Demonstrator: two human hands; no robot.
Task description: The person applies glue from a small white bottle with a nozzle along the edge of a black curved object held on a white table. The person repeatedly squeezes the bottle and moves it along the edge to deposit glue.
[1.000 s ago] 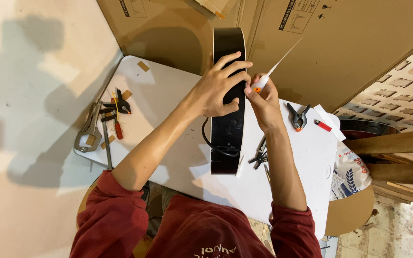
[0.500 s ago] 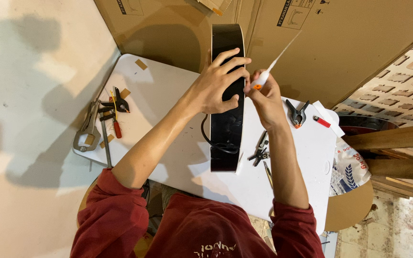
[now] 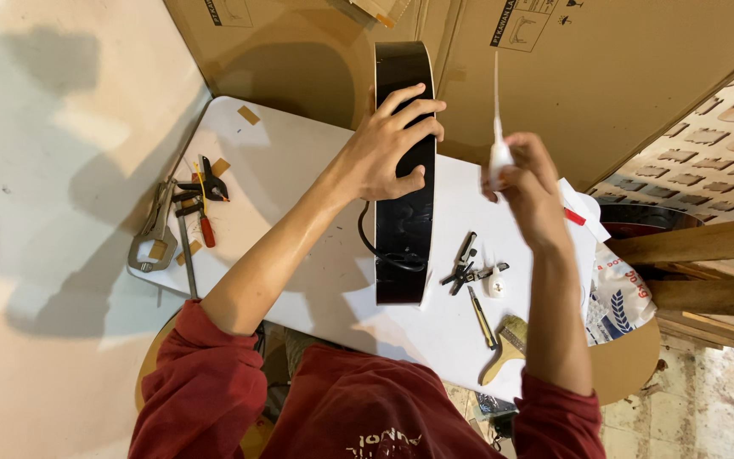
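The right hand has been lifted clear of the black curved body since half a second ago, when its nozzle tip was held against the upper edge. It is now seen raised beside that body, closed around a small white applicator bottle whose thin nozzle points upward. From this, a pause in application at the edge is judged, not a finished seam.

The left hand has been kept on the black body, fingers wrapped over its narrow face, thumb on the near side, steadying it on edge on the white bench. The body is glossy, dark, slab-sided and gently curved; a black cable loops from its lower part.

On the bench, near the right forearm, metal pliers, a small white cap and a wooden-handled brush are noted. At the far left, clamps and a red-handled tool lie together. Brown corrugated cardboard, matt and creased, stands behind.
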